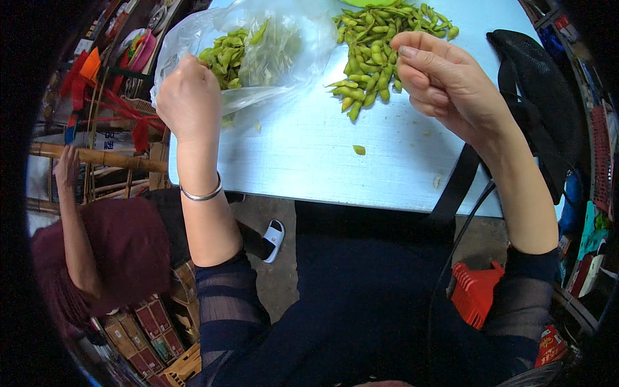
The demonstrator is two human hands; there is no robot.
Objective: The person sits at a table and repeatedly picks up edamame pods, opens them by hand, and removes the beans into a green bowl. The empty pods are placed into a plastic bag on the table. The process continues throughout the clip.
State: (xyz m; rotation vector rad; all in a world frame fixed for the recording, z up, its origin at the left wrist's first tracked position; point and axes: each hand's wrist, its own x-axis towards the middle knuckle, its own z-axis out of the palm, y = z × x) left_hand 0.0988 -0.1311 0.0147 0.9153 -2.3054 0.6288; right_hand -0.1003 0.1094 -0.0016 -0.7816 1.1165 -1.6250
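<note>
My left hand (188, 94) is closed in a fist over the near left rim of a clear plastic bag (309, 36). Green pods or hulls (227, 51) lie inside that bag. Whether the fist grips the film or a pod is hidden by the knuckles. A silvery bangle (202, 194) circles the left wrist. Over the right side of a heap of green soybean pods (370, 65) hovers my right hand (440, 82), thumb tip against the forefinger and the other fingers curled. Nothing shows in its pinch. One green piece (359, 150) lies apart on the pale tabletop (300, 159).
A bright green rim (370, 2) shows at the top edge. To the right rests a black mesh bag (537, 92) with a strap (457, 184) over the table edge. Another person (111, 246) is at left by a bamboo pole (106, 158). A red plastic basket (476, 292) stands below.
</note>
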